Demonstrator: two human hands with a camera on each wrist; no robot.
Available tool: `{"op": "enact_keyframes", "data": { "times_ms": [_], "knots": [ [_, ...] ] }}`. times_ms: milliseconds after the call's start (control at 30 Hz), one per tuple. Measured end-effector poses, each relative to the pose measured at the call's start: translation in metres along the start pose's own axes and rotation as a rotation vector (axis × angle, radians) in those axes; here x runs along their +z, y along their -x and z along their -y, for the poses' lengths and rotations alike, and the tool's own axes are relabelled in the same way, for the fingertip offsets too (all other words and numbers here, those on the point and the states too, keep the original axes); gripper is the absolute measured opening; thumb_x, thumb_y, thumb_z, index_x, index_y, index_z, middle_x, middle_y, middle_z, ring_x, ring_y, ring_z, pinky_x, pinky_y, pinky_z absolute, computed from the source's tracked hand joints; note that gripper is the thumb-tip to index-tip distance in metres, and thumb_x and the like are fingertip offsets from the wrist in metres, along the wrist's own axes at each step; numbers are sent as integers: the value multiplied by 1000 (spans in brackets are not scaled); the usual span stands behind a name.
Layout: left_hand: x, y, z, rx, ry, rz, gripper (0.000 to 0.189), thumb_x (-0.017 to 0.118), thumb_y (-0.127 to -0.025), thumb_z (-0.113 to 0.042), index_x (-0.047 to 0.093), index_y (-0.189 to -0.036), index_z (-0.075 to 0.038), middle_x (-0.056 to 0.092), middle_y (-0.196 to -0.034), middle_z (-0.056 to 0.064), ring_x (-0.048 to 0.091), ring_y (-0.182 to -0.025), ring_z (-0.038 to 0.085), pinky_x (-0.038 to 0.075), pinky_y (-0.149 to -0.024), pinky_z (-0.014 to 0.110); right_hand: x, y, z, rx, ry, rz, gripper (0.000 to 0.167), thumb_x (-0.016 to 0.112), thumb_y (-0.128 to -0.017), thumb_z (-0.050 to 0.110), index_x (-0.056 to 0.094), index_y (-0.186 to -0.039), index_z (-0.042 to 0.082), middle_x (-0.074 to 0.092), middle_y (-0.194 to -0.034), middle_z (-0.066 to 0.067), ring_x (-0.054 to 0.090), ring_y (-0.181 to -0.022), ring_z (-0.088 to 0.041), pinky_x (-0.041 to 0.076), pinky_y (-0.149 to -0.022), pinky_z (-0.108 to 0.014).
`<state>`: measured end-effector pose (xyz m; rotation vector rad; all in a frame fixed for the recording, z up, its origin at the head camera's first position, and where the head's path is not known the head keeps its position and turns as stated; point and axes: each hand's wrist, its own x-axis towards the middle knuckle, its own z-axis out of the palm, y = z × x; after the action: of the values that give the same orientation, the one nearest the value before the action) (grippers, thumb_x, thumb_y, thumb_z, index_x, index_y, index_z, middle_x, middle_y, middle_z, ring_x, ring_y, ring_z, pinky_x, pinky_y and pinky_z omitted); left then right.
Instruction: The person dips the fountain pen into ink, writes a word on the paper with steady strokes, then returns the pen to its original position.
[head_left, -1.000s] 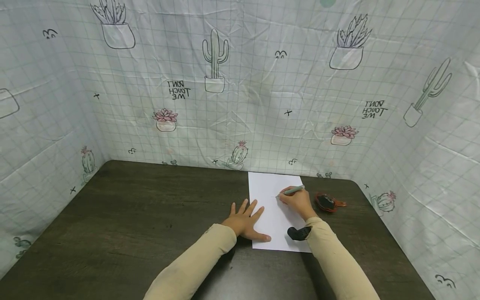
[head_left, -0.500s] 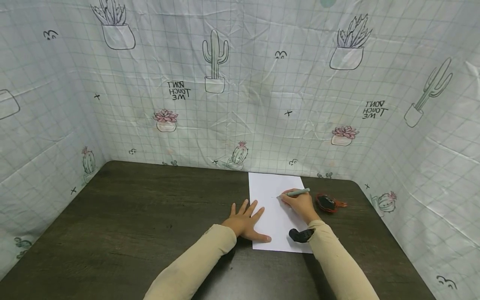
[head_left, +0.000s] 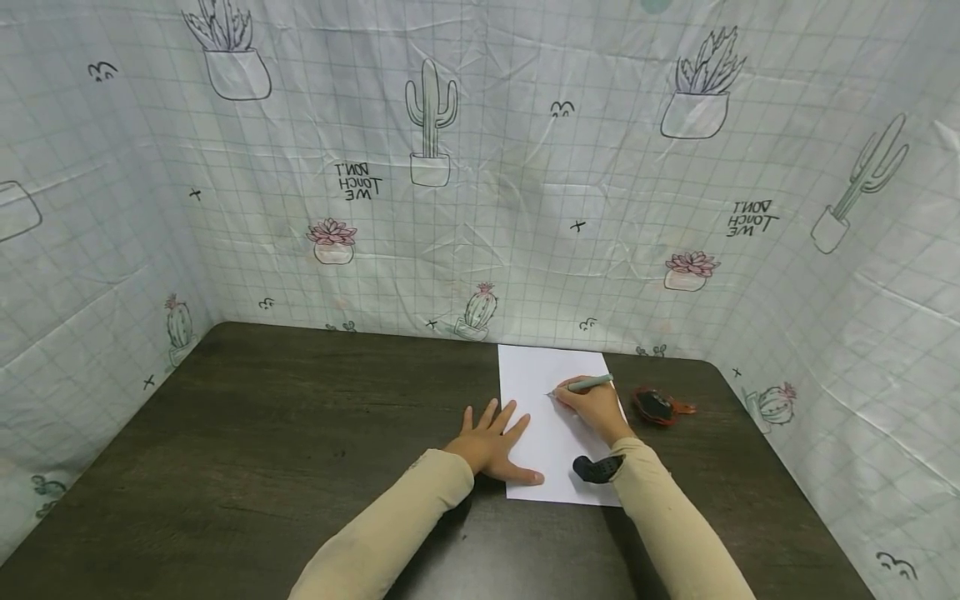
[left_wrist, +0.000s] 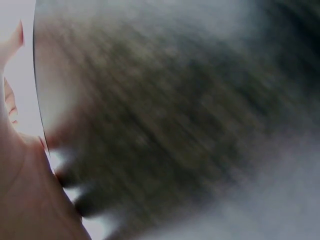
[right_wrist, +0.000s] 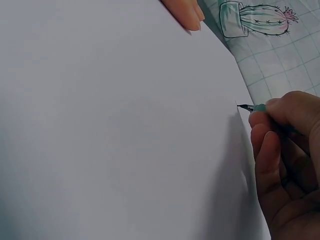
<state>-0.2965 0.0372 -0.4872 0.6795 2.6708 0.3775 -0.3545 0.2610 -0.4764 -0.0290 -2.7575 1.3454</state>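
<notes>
A sheet of white paper (head_left: 555, 450) lies on the dark table. My left hand (head_left: 491, 446) is spread flat over its left edge, fingers straight and thumb out on the sheet. With the thumb and fingers of my right hand (head_left: 596, 408) I pinch a grey-green pen (head_left: 590, 382), slanted with its back end up to the right. In the right wrist view the dark pointed tip of the pen (right_wrist: 245, 106) meets the paper (right_wrist: 125, 110) at a thin short stroke. The left wrist view has part of my left hand (left_wrist: 30, 185) at its left edge; the rest is blurred.
Right of the paper lies a dark oval object (head_left: 655, 406) with a red-orange rim and tail. A black wrist device (head_left: 596, 469) sticks out from my right sleeve over the sheet. A cactus-printed cloth (head_left: 517, 208) stands around the table (head_left: 315, 425).
My right hand and the pen shifted slightly right, then back left, with the pen's slant changing a little. My left hand has stayed spread in place.
</notes>
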Motion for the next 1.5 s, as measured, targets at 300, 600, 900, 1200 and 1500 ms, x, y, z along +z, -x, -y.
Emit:
{"op": "enact_keyframes", "data": {
  "times_ms": [300, 600, 900, 1200, 1500],
  "knots": [
    [1, 0, 0, -12, -9, -6, 104, 49, -72, -85, 6, -154, -38, -8, -161, -7, -14, -147, 23, -8, -113, 58, -1, 0, 3, -90, 48, 15, 16, 74, -85, 22, 75, -92, 8, 67, -68, 1, 59, -63, -12, 47, -59, -27],
    [2, -2, 1, -14, -6, -9, 105, 49, -71, -86, 6, -154, -38, -9, -161, -8, -14, -147, 23, -8, -113, 58, -5, 1, 4, -92, 69, 8, 14, 74, -85, 21, 75, -90, 8, 68, -68, 1, 59, -62, -11, 48, -59, -26],
    [-10, 10, -8, -27, -16, 18, 102, 49, -74, -83, 6, -154, -36, -8, -161, -7, -13, -147, 23, -9, -113, 58, -15, 2, -5, -58, 77, -13, 17, 72, -85, 22, 74, -93, 7, 66, -67, 2, 57, -64, -12, 47, -61, -27],
    [-3, 5, -3, -6, -11, -5, 104, 47, -73, -86, 5, -154, -37, -8, -161, -7, -12, -147, 24, -9, -113, 59, -26, 2, -14, -43, 109, -49, 19, 71, -87, 24, 74, -95, 7, 66, -65, 2, 58, -62, -11, 46, -60, -26],
    [0, 1, -1, -5, -17, -12, 105, 48, -71, -86, 5, -154, -37, -9, -161, -7, -13, -147, 24, -10, -113, 59, -33, 3, -20, -28, 122, -70, 21, 71, -87, 25, 74, -96, 6, 66, -64, 3, 58, -63, -11, 46, -60, -25]
  ]
}}
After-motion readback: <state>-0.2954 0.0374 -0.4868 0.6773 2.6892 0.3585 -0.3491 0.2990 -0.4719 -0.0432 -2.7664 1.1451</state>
